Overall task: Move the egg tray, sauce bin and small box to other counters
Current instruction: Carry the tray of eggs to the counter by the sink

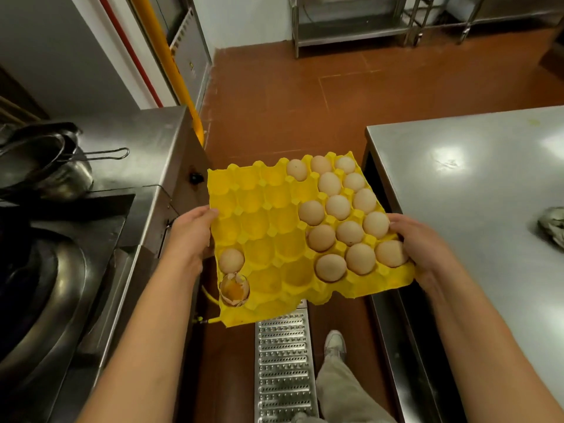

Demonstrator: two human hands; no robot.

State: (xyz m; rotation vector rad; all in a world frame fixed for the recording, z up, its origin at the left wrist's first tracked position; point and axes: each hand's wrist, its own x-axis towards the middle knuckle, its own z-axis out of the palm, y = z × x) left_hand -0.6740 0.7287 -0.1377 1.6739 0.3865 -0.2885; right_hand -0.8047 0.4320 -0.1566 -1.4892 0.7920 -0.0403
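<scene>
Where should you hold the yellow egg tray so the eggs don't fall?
Best by its two opposite side edges, one hand from each side, as the left hand and right hand do now. The tray is wide, flat and thin, and most eggs sit on its right half, so the right side probably needs the firmer support underneath to keep it level.

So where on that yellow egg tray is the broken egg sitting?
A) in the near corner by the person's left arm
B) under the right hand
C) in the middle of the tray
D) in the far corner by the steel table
A: the broken egg, its shell cracked open with yolk showing, sits in the near corner cell of the egg tray, just beyond the left hand, while the whole eggs cluster toward the right hand.
</scene>
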